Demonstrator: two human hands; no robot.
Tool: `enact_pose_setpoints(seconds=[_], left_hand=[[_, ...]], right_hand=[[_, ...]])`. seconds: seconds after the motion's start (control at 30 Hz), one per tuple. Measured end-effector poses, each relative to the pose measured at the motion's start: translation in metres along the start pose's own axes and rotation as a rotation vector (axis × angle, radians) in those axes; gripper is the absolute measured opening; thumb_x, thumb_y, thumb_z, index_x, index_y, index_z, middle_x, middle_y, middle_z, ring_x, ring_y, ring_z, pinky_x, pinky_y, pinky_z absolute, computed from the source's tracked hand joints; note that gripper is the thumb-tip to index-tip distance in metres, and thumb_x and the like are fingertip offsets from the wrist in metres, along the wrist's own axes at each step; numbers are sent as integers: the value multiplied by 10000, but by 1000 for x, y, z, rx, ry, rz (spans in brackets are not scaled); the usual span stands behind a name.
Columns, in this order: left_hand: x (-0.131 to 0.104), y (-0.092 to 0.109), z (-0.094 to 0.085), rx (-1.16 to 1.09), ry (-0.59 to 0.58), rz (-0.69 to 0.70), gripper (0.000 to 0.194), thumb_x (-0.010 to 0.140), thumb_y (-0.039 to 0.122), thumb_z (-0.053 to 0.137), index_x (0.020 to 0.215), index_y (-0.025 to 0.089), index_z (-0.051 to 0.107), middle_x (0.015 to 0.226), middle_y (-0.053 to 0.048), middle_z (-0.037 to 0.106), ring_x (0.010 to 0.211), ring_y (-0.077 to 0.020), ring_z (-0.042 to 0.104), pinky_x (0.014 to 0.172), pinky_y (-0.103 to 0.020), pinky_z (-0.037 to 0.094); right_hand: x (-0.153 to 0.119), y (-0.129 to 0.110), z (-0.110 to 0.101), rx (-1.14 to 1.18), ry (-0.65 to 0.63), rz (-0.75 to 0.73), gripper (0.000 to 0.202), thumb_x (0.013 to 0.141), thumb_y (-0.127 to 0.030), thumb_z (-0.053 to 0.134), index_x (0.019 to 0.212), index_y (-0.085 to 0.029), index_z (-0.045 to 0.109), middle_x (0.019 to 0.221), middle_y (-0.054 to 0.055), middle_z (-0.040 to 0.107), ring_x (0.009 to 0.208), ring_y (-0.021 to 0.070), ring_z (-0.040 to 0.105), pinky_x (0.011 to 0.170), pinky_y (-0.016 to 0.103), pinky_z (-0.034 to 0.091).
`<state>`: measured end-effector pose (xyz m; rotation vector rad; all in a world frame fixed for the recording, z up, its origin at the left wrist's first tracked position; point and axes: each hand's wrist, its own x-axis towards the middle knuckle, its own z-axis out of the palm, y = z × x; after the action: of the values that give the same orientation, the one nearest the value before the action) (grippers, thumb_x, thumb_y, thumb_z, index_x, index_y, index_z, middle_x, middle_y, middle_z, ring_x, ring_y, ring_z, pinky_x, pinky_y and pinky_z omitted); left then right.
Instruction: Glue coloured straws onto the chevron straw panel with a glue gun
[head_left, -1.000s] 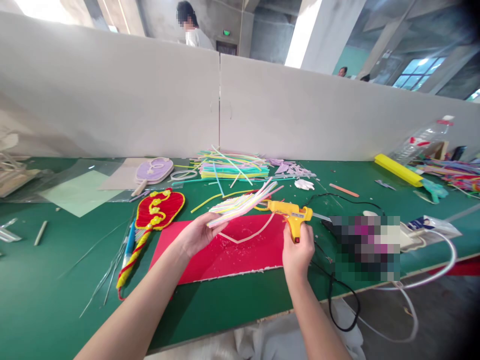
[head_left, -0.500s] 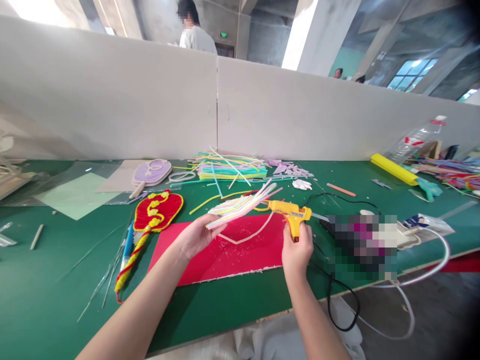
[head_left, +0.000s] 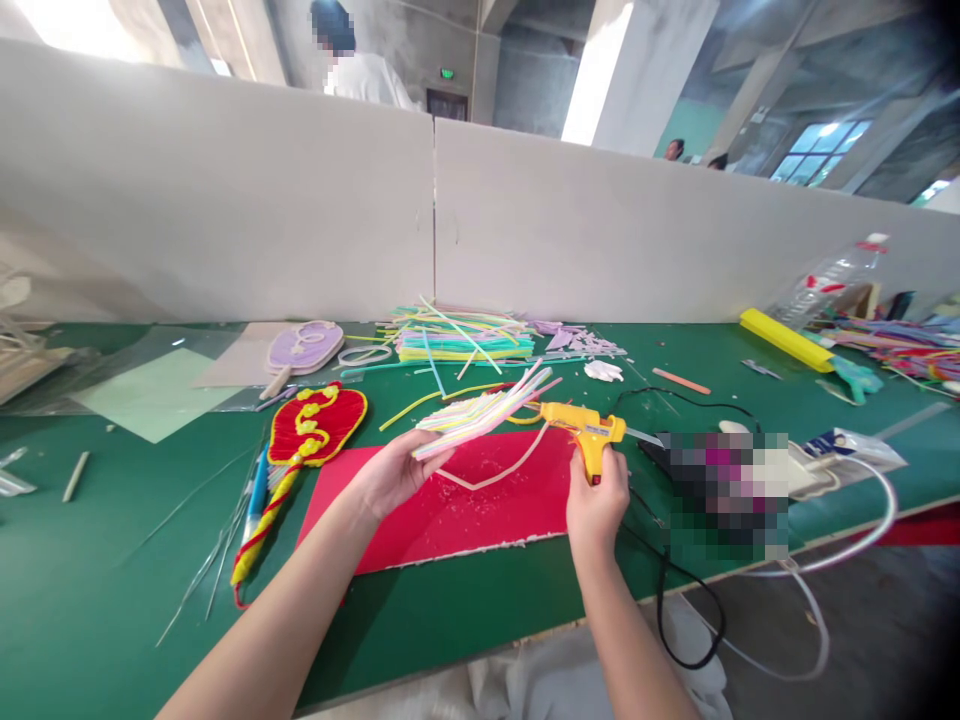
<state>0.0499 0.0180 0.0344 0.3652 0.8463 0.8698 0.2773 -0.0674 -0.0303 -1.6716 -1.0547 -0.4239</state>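
Note:
My left hand [head_left: 401, 470] is closed around the lower end of a fan-shaped piece made of pastel pipe cleaners [head_left: 484, 415] in pink, yellow and white, held tilted above a red sheet [head_left: 465, 525]. In my right hand [head_left: 598, 500] is a yellow glue gun [head_left: 581, 418], gripped by its handle. Its nozzle points left, close to the right edge of the pipe cleaners; whether it touches them I cannot tell. A glue stick [head_left: 645, 437] juts from the gun's back. Under the piece, a pale bent strip [head_left: 474, 486] shows over the red sheet.
Left of the sheet lies a red and yellow fan [head_left: 319, 425]. Behind are a lilac fan [head_left: 304, 347] and a heap of pipe cleaners [head_left: 465, 335]. A black cord [head_left: 660, 600] loops near the table's front edge. A plastic bottle [head_left: 836, 280] leans at the back right.
My right hand and the glue gun have shifted very slightly to the right. My left hand holds the pipe cleaners in place. Beyond the partition, a person has moved left.

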Motion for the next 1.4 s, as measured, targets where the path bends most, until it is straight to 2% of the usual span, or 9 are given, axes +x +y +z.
enact_pose_setpoints(seconds=[0.2, 0.37, 0.53, 0.73, 0.9, 1.07, 1.2, 1.27, 1.4], left_hand=[[0, 1, -1, -6, -19, 0, 482, 826, -31, 461, 1300, 51, 487, 963, -126, 732, 678, -146, 715, 664, -185, 597], [1, 7, -6, -3, -30, 52, 401, 832, -31, 466, 1215, 52, 548, 881, -101, 736, 663, -139, 709, 643, -181, 595], [9, 13, -19, 4, -88, 132, 326, 824, -23, 503, 1116, 78, 606, 924, -98, 734, 752, -147, 711, 678, -191, 595], [17, 13, -27, 45, -121, 177, 213, 815, -8, 543, 970, 92, 650, 841, -69, 732, 704, -140, 701, 636, -201, 600], [18, 10, -27, 45, -97, 195, 214, 804, -13, 541, 948, 90, 662, 874, -73, 733, 709, -143, 702, 609, -191, 595], [17, 9, -26, 60, -82, 194, 243, 786, -24, 561, 969, 95, 667, 935, -79, 734, 741, -150, 708, 625, -189, 598], [16, 9, -23, 80, -53, 201, 236, 791, -14, 576, 979, 100, 662, 940, -82, 734, 734, -145, 708, 619, -179, 595], [16, 10, -22, 96, -47, 211, 224, 801, -5, 574, 984, 93, 659, 936, -92, 735, 731, -145, 709, 627, -177, 593], [18, 11, -24, 124, -59, 224, 198, 831, 30, 565, 1001, 79, 652, 946, -114, 735, 765, -157, 713, 656, -184, 593]], right_hand=[[-1, 3, 4, -41, -37, 48, 293, 894, -388, 492, 1019, -146, 601, 869, 103, 576, 822, 234, 585, 670, 321, 466], [-1, 6, 8, -139, -116, 151, 455, 828, -535, 541, 1037, -134, 596, 883, 100, 564, 765, 239, 569, 575, 308, 425], [19, 24, 6, -177, -215, 178, 562, 763, -609, 584, 1044, -123, 592, 905, 113, 557, 809, 260, 566, 624, 336, 453], [65, 57, 20, -255, -351, 215, 432, 803, -516, 568, 934, -108, 617, 778, 99, 556, 760, 263, 577, 682, 382, 473], [81, 65, 28, -360, -504, 224, 233, 806, -340, 584, 852, -125, 661, 744, 94, 568, 759, 245, 605, 715, 359, 477], [79, 46, 22, -374, -589, 113, 231, 810, -284, 581, 973, -150, 674, 969, 136, 589, 961, 290, 584, 828, 417, 469], [63, 11, 16, 129, -858, -215, 178, 855, -354, 585, 877, -211, 689, 931, 65, 606, 887, 212, 615, 825, 350, 503], [50, -6, 15, 262, -1028, -272, 159, 864, -361, 597, 917, -242, 688, 954, 40, 604, 860, 179, 626, 808, 319, 514], [25, -24, 18, 407, -1157, -353, 142, 845, -285, 641, 981, -253, 665, 1024, 38, 599, 976, 178, 611, 869, 316, 506]])
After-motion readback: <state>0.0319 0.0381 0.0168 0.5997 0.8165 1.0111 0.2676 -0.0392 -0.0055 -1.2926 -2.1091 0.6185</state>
